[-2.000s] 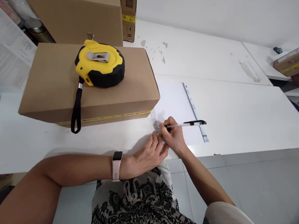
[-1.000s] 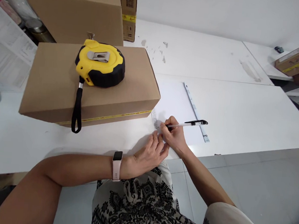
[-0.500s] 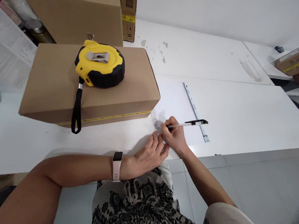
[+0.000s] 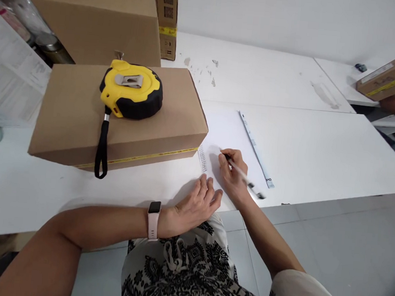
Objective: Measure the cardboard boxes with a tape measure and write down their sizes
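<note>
Between the thumb and fingertips of my right hand (image 4: pixel 235 183), I have a pen (image 4: pixel 244 175) pinched, its back end tilted toward the wrist and blurred. Its tip pokes out just past those fingertips, over the paper (image 4: pixel 222 127); whether it touches the sheet, I cannot tell from here. The paper lies under the right fingers and reaches away beyond them, with a printed strip (image 4: pixel 255 148) along its edge to their right.

My left hand (image 4: pixel 196 198) rests just beside the right one, fingers loosely side by side with small gaps, thumb set apart, gripping nothing that I can see. Just beyond the left fingertips runs a narrow band of small marks (image 4: pixel 202 160), too small for me to read. Past them to the left stands a cardboard box (image 4: pixel 184 101), with a tape measure (image 4: pixel 132 84) on top.

I judge the writing partly done: I take that band for handwriting, and the pen's tip sits to its right, over plain white. How much remains to be written, I cannot judge.
</note>
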A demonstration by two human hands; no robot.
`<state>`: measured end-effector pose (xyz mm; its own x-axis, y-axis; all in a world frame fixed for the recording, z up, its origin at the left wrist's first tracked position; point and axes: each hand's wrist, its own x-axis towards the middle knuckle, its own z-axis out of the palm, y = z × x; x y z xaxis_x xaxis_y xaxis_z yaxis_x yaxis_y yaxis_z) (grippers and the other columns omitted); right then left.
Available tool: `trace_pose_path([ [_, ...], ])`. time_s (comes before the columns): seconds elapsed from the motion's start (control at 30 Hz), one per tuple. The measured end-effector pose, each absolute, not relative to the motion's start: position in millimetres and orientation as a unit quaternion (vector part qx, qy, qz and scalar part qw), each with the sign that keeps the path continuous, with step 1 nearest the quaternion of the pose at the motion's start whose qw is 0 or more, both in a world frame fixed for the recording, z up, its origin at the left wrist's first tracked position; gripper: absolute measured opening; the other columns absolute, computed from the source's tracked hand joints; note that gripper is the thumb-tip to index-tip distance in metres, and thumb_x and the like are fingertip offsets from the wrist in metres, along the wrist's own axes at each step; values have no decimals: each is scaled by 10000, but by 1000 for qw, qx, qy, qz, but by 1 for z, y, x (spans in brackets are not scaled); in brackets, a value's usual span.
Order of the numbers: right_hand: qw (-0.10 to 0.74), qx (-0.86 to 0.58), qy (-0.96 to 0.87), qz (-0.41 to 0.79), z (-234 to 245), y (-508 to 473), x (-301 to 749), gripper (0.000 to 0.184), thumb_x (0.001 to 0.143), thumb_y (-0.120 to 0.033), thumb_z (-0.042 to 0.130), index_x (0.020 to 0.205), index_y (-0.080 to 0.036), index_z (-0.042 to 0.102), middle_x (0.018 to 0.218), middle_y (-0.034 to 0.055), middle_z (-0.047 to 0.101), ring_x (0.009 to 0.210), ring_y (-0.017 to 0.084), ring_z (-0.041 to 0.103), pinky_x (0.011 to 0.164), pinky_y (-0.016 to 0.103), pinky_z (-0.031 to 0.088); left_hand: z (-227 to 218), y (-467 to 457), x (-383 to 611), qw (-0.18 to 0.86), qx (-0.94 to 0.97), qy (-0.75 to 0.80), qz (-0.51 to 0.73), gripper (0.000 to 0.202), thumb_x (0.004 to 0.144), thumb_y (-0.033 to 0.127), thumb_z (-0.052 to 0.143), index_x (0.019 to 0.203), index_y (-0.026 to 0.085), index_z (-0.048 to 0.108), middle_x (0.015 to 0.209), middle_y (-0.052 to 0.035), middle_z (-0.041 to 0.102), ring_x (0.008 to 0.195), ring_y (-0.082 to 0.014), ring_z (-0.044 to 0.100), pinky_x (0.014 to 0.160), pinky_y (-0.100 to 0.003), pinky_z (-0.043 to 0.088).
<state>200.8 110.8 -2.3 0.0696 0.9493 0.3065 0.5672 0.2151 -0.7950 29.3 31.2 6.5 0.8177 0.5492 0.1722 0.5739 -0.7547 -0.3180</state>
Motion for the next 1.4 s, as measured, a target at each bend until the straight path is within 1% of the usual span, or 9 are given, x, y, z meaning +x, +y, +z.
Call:
trace_pose_path([
  [0.13,362,-551,-738,144,-9,119,203,350,982,-145,407,1228,-234,639,1134,102,707,1041,257,625,904,417,519,7,31,31,178,-936,-303,-39,460,1026,268,481,1450,93,520,1410,-279,615,1305,-375,619,1081,-498,442],
  [0.37,334,-537,-770,83,-28,127,202,524,918,-35,378,1358,-201,610,1240,115,731,1099,290,634,942,455,538,14,28,29,184,-933,-303,-57,578,970,470,590,1415,102,561,1389,-255,650,1288,-397,638,1050,-472,490],
  [0.47,337,-531,-773,80,-33,129,204,499,934,-57,388,1352,-209,612,1252,106,730,1123,286,641,951,458,545,54,29,24,109,-948,-289,-80,726,901,638,637,1415,131,557,1351,-209,686,1252,-367,664,1028,-441,526],
  [0.57,339,-526,-776,77,-35,129,205,446,929,-96,451,1316,-216,637,1240,106,734,1124,288,655,939,464,558,117,31,12,79,-933,-277,-218,639,966,582,573,1446,163,518,1410,-151,661,1346,-292,600,1076,-387,513],
  [0.7,353,-517,-778,57,-39,131,204,349,969,-139,437,1183,-212,703,1195,116,752,1092,290,684,894,468,583,175,53,-25,175,-805,-383,-417,457,994,373,601,1405,192,517,1466,-174,594,1476,-304,455,1188,-481,423],
  [0.8,370,-510,-775,45,-43,133,203,342,987,-158,420,1146,-221,717,1194,116,759,1087,296,699,868,473,595,178,81,-59,222,-705,-506,-444,583,920,427,694,1428,218,500,1539,-195,508,1496,-391,405,1182,-617,378],
  [1.0,380,-509,-771,54,-45,133,203,353,985,-176,413,1197,-243,687,1190,96,763,1088,299,706,851,468,595,150,118,-79,-43,-641,-686,-341,912,822,557,738,1549,183,336,1628,-230,392,1518,-419,362,1189,-624,349],
  [1.27,416,-515,-743,97,-36,126,204,335,989,-244,412,1192,-226,678,1160,116,764,1084,323,689,856,501,585,158,127,-65,-56,-567,-703,-425,829,744,437,797,1451,200,434,1436,-196,589,1351,-380,556,1120,-544,412],
  [1.4,541,-504,-660,135,-2,115,202,309,1008,-374,451,1179,-242,672,1163,140,745,1032,318,686,751,447,573,151,91,-67,-302,-570,-557,-523,958,648,501,859,1440,216,401,1297,-162,671,1184,-335,672,1001,-469,517],
])
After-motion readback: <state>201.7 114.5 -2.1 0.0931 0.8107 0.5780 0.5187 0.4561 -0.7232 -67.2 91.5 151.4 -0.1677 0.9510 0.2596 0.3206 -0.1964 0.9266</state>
